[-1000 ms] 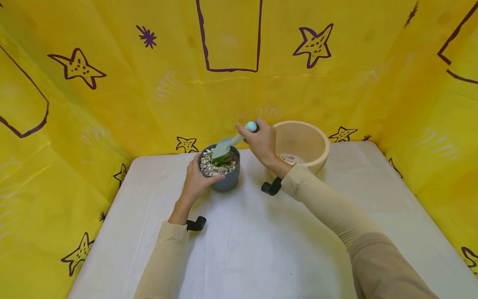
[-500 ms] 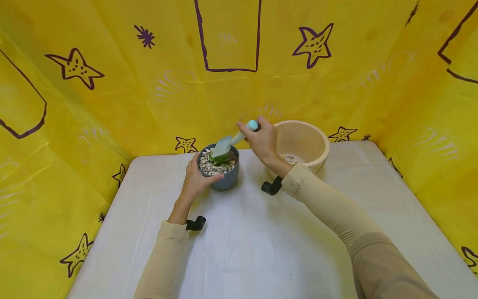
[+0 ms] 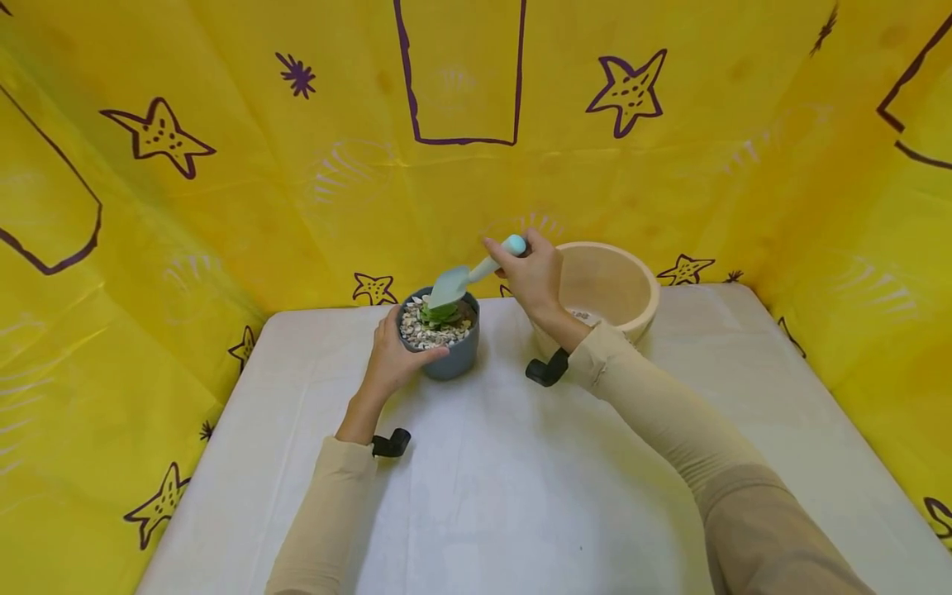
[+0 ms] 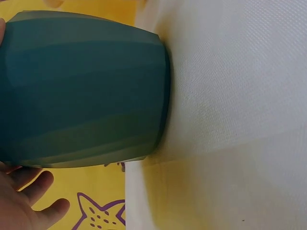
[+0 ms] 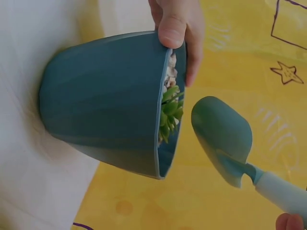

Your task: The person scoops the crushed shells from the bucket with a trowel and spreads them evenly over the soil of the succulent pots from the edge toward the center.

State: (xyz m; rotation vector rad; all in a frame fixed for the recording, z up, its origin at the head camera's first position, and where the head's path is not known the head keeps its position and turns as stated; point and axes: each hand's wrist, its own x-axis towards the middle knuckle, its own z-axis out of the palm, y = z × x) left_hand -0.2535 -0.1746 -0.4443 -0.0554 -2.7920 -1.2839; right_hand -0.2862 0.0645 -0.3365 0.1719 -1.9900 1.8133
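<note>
A blue-grey flower pot (image 3: 454,360) stands upright on the white-covered table. Pale pebbles (image 3: 421,332) fill it around a green succulent (image 3: 440,316). My left hand (image 3: 391,354) holds the pot by its left side, the thumb across the front near the rim; the left wrist view shows the pot wall (image 4: 86,91) close up. In my right hand (image 3: 539,279) is the handle of a small pale-green trowel (image 3: 450,286), its blade tilted down over the succulent. From the right wrist view, the trowel blade (image 5: 223,136) hovers apart from the pot's opening, with nothing visible on it.
Just right of my right hand stands a larger beige pot (image 3: 632,285), with some small pale bits visible at its bottom. Yellow sheeting (image 3: 327,215) printed with starfish walls the table (image 3: 491,479) at the back and both sides.
My right hand and the trowel have shifted slightly up and to the right, away from the succulent. The left hand stays on the pot, which has not moved.
</note>
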